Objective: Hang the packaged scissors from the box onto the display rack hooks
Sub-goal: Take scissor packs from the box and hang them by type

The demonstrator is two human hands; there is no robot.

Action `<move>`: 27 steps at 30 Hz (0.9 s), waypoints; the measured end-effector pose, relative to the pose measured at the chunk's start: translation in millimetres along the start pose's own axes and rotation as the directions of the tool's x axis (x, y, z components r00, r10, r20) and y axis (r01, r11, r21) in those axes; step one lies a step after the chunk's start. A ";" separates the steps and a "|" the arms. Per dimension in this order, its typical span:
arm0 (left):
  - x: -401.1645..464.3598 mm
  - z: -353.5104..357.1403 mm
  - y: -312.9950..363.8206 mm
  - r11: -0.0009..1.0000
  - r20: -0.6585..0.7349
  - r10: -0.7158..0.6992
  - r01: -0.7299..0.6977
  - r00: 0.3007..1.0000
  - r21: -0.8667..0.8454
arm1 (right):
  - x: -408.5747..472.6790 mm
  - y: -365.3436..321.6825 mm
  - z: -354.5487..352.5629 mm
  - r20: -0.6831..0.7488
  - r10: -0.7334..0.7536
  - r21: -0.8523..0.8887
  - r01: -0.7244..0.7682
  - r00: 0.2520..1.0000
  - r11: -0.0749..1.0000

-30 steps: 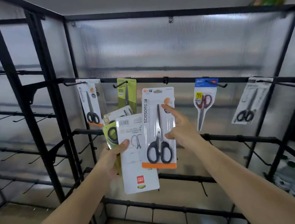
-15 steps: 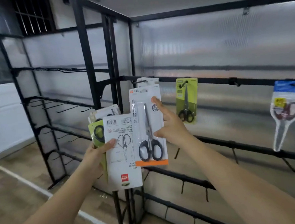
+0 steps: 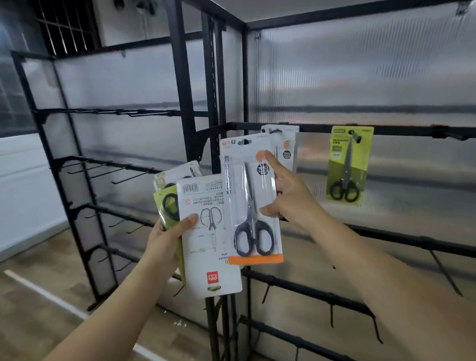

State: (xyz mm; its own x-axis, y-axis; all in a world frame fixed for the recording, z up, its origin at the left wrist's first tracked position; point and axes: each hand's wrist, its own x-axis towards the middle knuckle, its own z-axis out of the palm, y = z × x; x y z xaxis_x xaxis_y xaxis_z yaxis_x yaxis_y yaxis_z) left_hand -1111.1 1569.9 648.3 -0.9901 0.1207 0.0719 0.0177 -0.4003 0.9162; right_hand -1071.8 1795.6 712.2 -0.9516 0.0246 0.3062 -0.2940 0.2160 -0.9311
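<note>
Fingers (image 3: 269, 160) of the right hand (image 3: 292, 193) are grasping the orange-trimmed scissors pack (image 3: 250, 199): the forefinger lies straight up along the pack's right edge, and the thumb presses on the front of the pack near the scissor handles. The right forearm reaches in from the lower right, and the hand is raised in front of the corner post of the display rack (image 3: 213, 96).

This pack stands upright. Its long axis is vertical, the hanging hole is at the top, the blades point up and the black handles are down by the orange strip. It is held in the air, in front of the rack and just below the rail, not on any hook.

The left hand (image 3: 165, 243) comes from the lower left, and its fingers are clenched around a stack of packs (image 3: 207, 239), with the thumb across the white front card. That card is upside down: the barcode is at the top and the red logo at the bottom. Behind it, a green pack and another white one stick out at the upper left, slightly tilted.

On the rail, a white pack (image 3: 285, 148) hangs on a hook just behind the right forefinger, partly hidden. Further right a green pack (image 3: 346, 166) hangs from its own hook, blades up, a little tilted.
</note>
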 end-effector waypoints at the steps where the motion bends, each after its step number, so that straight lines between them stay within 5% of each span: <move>1: 2.0 1.9 -0.1 1.000 -0.014 0.006 -0.006 1.000 -0.003 | 0.6 1.9 0.5 -0.007 0.004 0.010 -0.004 1.000 1.000; 7: 10.8 8.6 1.8 1.000 -0.036 0.015 -0.014 0.999 0.015 | 3.2 2.1 0.8 -0.054 -0.003 0.036 0.005 0.999 0.999; 13: 17.5 1.1 4.2 0.999 -0.020 0.024 -0.024 1.000 0.040 | 9.1 -3.4 -22.5 -0.200 -0.034 -0.119 0.010 0.979 0.993; 27: 14.7 -3.6 5.8 0.998 0.053 0.021 -0.024 0.998 0.059 | 35.3 -8.7 -17.0 -0.229 0.044 -0.410 -0.137 0.973 0.902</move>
State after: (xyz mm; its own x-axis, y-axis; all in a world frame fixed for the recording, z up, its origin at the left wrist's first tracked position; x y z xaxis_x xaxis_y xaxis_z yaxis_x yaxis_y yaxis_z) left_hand -1126.1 1566.0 653.3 -0.9807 0.1602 0.1118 0.0498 -0.3485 0.9360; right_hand -1101.3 1811.1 734.5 -0.9180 0.2566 0.3024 -0.0983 0.5915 -0.8003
